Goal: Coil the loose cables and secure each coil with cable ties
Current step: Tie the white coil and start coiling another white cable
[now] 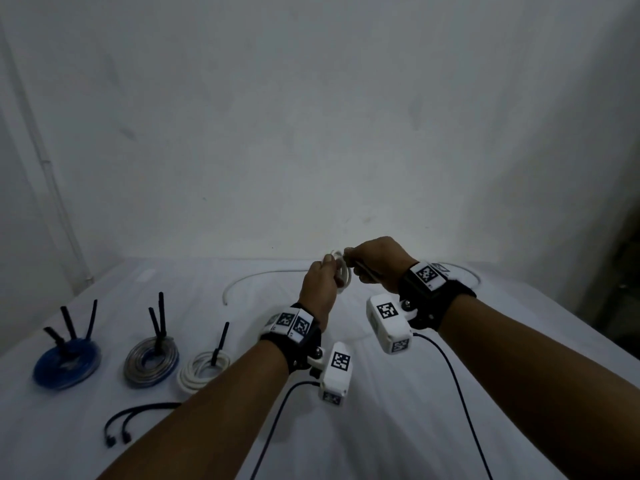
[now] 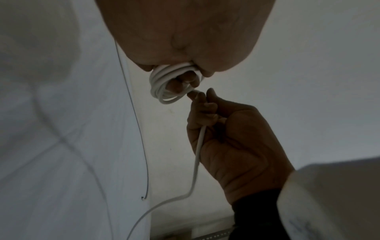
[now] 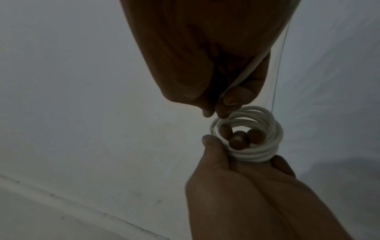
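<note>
Winding is plainly the step in hand: the left hand (image 1: 320, 289) carries a small white coil (image 1: 343, 275) raised above the table, its loops wrapped round several fingers (image 3: 238, 139) with the thumb pressed on the outside, while the right hand (image 1: 377, 263) sits just right of it, almost touching, and pinches the free run of the same white cable (image 2: 198, 154) between thumb and curled fingers. The coil's opening faces roughly toward the right hand, so each new turn has to be laid over the left fingers from that side; the right hand is the nearer one to the slack and is best placed to feed it. From the right hand's pinch the cable drops below the hands; a loose white tail (image 1: 242, 280) curves along the far part of the table to a cut end on the left, and another white arc shows far right behind the right wrist, though whether both belong to this cable cannot be told. A fair length seems left to wind before any tie goes on. The table (image 1: 381, 427) is covered in pale cloth. On its near left stand three finished coils in a row, a blue coil (image 1: 67, 367), a grey coil (image 1: 151, 363) and a white tied coil (image 1: 204, 370), each with black ties sticking up. Two spare black cable ties (image 1: 128, 419) lie nearer, well left of the hands. Behind is a bare pale wall (image 1: 311, 116), dimly lit.
</note>
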